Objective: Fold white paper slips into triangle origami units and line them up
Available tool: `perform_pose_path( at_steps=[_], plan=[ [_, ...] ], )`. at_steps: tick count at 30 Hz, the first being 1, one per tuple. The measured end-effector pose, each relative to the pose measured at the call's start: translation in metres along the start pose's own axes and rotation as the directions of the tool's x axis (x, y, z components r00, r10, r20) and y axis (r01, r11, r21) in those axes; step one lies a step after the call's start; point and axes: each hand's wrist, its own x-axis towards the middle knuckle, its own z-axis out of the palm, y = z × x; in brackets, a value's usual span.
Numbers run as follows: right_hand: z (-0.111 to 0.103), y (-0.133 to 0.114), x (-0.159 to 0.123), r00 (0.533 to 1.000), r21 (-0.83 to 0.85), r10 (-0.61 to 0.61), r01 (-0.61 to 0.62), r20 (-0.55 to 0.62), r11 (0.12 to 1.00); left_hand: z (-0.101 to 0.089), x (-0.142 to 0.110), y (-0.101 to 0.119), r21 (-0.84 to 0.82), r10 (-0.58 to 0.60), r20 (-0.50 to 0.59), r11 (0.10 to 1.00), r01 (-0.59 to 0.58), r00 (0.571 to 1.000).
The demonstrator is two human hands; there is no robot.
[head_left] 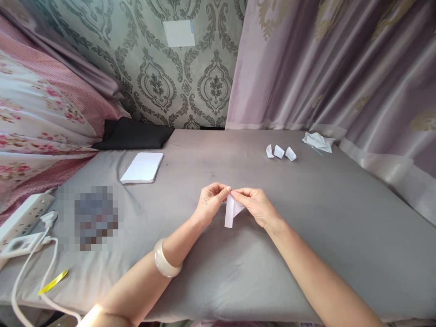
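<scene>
Between my two hands, above the grey-covered surface, hangs a partly folded sheet of white paper (229,213). It shows a narrow vertical strip with a slanted flap to its right. My left hand (214,200), with a pale bangle (166,259) on its wrist, pinches the paper's top edge between thumb and fingers. Right beside it, my right hand (254,203) pinches the top too, its thumb almost touching the left thumb. The fingers behind the paper are partly hidden.
Three small folded paper pieces (279,151) stand at the back right, near a pile of folded papers (318,141). A stack of white paper (143,167) lies left, before a black cloth (136,134). A power strip (25,218), cables and a yellow strip (53,281) are at far left.
</scene>
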Motion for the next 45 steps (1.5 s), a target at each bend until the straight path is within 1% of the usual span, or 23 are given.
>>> perform_pose_path(
  at_steps=[4,6,9,10,13,15,19,21,24,25,26,28,30,32,33,34,36,37,38,39,42,43,45],
  plan=[
    [-0.003,0.005,0.004,0.996,0.096,0.087,-0.087,-0.003,0.992,0.000,0.000,-0.006,0.137,0.112,0.000,0.984,-0.111,0.994],
    [-0.004,0.006,0.005,0.996,0.113,0.093,-0.093,-0.001,0.989,-0.001,0.000,-0.005,0.121,0.093,0.021,0.988,-0.095,0.995],
    [-0.004,0.007,0.007,0.994,0.118,0.107,-0.105,-0.016,0.988,-0.002,0.001,0.000,0.062,0.007,0.056,0.998,-0.011,0.998],
    [-0.004,0.007,0.007,0.992,0.135,0.126,-0.123,-0.014,0.983,-0.003,0.001,0.001,0.063,0.003,0.056,0.998,-0.006,0.998],
    [-0.003,0.007,0.008,0.981,0.211,0.194,-0.195,0.024,0.958,-0.003,0.001,0.000,0.122,0.092,0.038,0.988,-0.096,0.995],
    [-0.003,0.007,0.008,0.978,0.232,0.207,-0.211,0.039,0.950,-0.003,0.001,-0.002,0.164,0.145,0.032,0.975,-0.148,0.989],
    [-0.008,0.004,0.011,0.980,0.245,0.197,-0.195,0.016,0.950,-0.005,0.002,-0.002,0.170,0.132,0.089,0.975,-0.146,0.987],
    [-0.012,0.002,0.012,0.976,0.278,0.217,-0.210,0.006,0.937,-0.008,0.002,0.000,0.189,0.220,0.131,0.952,-0.242,0.967],
    [-0.017,-0.001,0.013,0.968,0.322,0.238,-0.251,0.079,0.913,-0.011,0.001,0.007,0.271,0.411,0.203,0.849,-0.454,0.889],
    [-0.018,-0.001,0.013,0.962,0.328,0.247,-0.273,0.120,0.904,-0.012,0.000,0.009,0.293,0.435,0.237,0.820,-0.491,0.869],
    [-0.018,-0.002,0.012,0.953,0.331,0.260,-0.298,0.154,0.895,-0.012,-0.001,0.011,0.306,0.434,0.267,0.808,-0.503,0.860],
    [-0.017,-0.002,0.011,0.934,0.330,0.299,-0.350,0.197,0.877,-0.013,-0.002,0.012,0.309,0.406,0.299,0.815,-0.490,0.864],
    [-0.017,-0.001,0.010,0.912,0.323,0.340,-0.401,0.230,0.857,-0.014,-0.002,0.011,0.296,0.386,0.299,0.832,-0.470,0.873],
    [-0.019,0.000,0.011,0.894,0.303,0.360,-0.432,0.267,0.849,-0.014,-0.001,0.008,0.286,0.354,0.269,0.859,-0.425,0.896],
    [-0.021,0.000,0.012,0.895,0.287,0.360,-0.429,0.264,0.856,-0.013,0.000,0.006,0.279,0.322,0.227,0.882,-0.378,0.919],
    [-0.024,-0.001,0.013,0.910,0.269,0.348,-0.402,0.225,0.875,-0.012,0.000,0.004,0.268,0.267,0.175,0.914,-0.306,0.948],
    [-0.028,-0.002,0.015,0.961,0.230,0.268,-0.276,0.063,0.933,-0.010,0.001,0.000,0.222,0.103,0.077,0.968,-0.118,0.992],
    [-0.029,-0.004,0.015,0.979,0.197,0.201,-0.193,-0.019,0.961,-0.009,0.002,-0.001,0.193,0.021,0.049,0.981,-0.030,0.999],
    [-0.030,-0.005,0.015,0.990,0.152,0.123,-0.111,-0.070,0.982,-0.008,0.002,-0.002,0.165,-0.049,0.041,0.985,0.041,0.998],
    [-0.029,-0.006,0.014,0.996,0.102,0.043,-0.035,-0.079,0.994,-0.008,0.002,-0.002,0.141,-0.096,0.044,0.986,0.089,0.994],
    [-0.020,-0.006,0.009,0.993,-0.007,-0.114,0.114,0.030,0.993,-0.005,0.000,-0.001,0.107,-0.141,0.072,0.985,0.133,0.987],
    [-0.016,-0.004,0.008,0.990,-0.019,-0.134,0.135,0.045,0.991,-0.005,-0.001,-0.001,0.113,-0.150,0.087,0.984,0.139,0.985],
    [-0.009,0.000,0.007,0.990,-0.028,-0.143,0.143,0.009,0.989,-0.003,-0.003,0.000,0.142,-0.165,0.113,0.979,0.149,0.980]
  ],
)
